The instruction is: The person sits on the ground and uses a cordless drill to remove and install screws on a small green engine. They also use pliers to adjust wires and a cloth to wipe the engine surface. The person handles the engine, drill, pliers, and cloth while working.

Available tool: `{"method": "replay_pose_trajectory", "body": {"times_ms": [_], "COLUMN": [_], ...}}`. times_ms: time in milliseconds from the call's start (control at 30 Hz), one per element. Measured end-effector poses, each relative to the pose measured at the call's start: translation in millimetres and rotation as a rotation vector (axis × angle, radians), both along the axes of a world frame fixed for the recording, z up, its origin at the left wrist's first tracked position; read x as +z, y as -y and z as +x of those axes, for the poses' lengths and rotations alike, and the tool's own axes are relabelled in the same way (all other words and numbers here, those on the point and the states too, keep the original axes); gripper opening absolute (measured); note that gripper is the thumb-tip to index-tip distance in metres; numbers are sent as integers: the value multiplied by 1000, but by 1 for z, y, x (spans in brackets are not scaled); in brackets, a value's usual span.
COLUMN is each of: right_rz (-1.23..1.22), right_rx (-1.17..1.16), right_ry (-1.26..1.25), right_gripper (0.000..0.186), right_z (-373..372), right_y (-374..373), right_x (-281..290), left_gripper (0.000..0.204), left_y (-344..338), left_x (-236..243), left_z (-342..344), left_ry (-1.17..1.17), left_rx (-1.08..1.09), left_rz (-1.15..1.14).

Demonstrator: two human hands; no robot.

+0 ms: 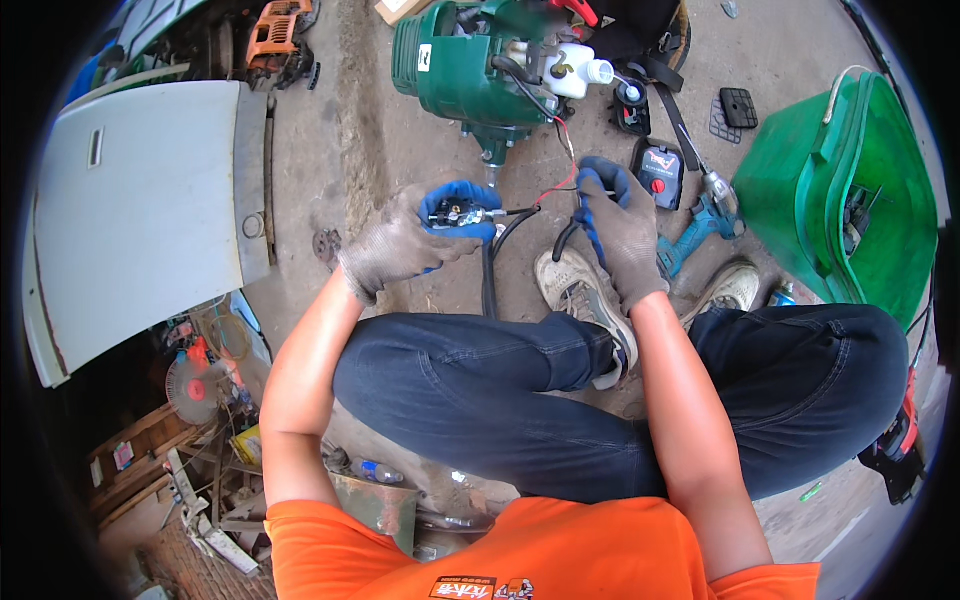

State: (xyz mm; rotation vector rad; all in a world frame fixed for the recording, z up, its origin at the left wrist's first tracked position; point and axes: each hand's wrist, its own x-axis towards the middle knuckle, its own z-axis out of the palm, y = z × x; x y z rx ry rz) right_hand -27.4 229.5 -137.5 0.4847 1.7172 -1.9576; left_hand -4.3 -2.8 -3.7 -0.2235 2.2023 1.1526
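Observation:
My gloved left hand [400, 240] grips a small black-and-metal fitting [458, 214] with cables attached. My gloved right hand [620, 225] is closed around a black cable [566, 238] near the thin red-and-black wires [558, 186], which run up to a green engine unit [440, 65] with a white plastic tank [570, 72]. The engine's metal shaft end points down toward my left hand. Below the hands are my crossed legs and a white shoe [560, 275].
A blue-green cordless driver [690, 235], a black cover [658, 175] and a green bin [800, 170] lie right. A large white panel [145, 210] is left, with orange machinery [275, 40] behind and a fan [190, 385] among clutter. Small black parts [738, 108] lie on the ground.

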Motion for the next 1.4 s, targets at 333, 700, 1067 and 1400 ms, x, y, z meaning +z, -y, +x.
{"method": "replay_pose_trajectory", "body": {"times_ms": [333, 700, 1067, 1400], "right_rz": [925, 1006, 666, -391], "right_rx": [895, 913, 836, 170], "right_ry": [-199, -250, -135, 27], "right_gripper": [55, 56, 39, 28], "right_z": [41, 39, 15, 30], "right_y": [23, 21, 23, -41], "right_x": [-119, -144, -164, -26], "left_gripper": [27, 39, 41, 45], "left_y": [-8, -12, 2, 1], "left_x": [9, 8, 13, 21], "left_z": [-2, -2, 6, -1], "left_ry": [-383, -444, -411, -225], "left_rx": [-245, -255, -407, -88], "left_rz": [-399, -561, -587, -426]}}
